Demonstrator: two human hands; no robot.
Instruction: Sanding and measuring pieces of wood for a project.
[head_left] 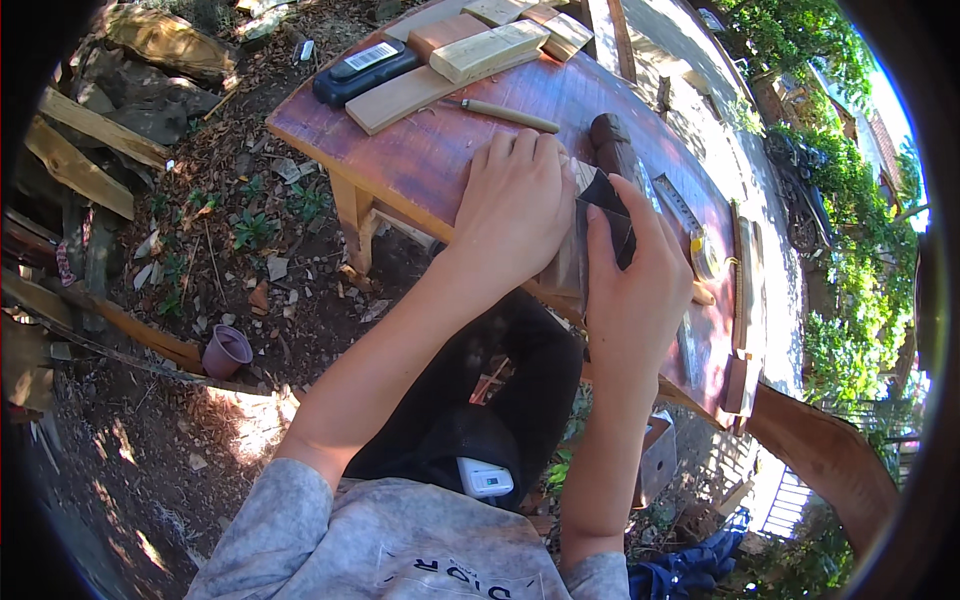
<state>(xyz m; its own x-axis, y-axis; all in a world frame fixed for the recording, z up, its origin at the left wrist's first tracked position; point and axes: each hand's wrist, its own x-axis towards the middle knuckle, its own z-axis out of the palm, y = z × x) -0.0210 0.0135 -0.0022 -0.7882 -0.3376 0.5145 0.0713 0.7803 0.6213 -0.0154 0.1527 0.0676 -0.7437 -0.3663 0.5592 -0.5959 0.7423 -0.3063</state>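
My right hand pinches a folded black sheet, which looks like sandpaper, between thumb and fingers. Close beside it, my left hand is closed, its fingers curled over the far end of a light wooden piece near the table's front edge. The fingers hide much of that grip. The black sheet rests against the wooden piece. Just beyond the hands lie a dark brown wooden piece and a thin wooden stick.
On the wooden table sit a black case, several wooden blocks, a metal ruler and a yellow tape measure. Wooden strips line its right edge. A purple pot stands on the littered ground.
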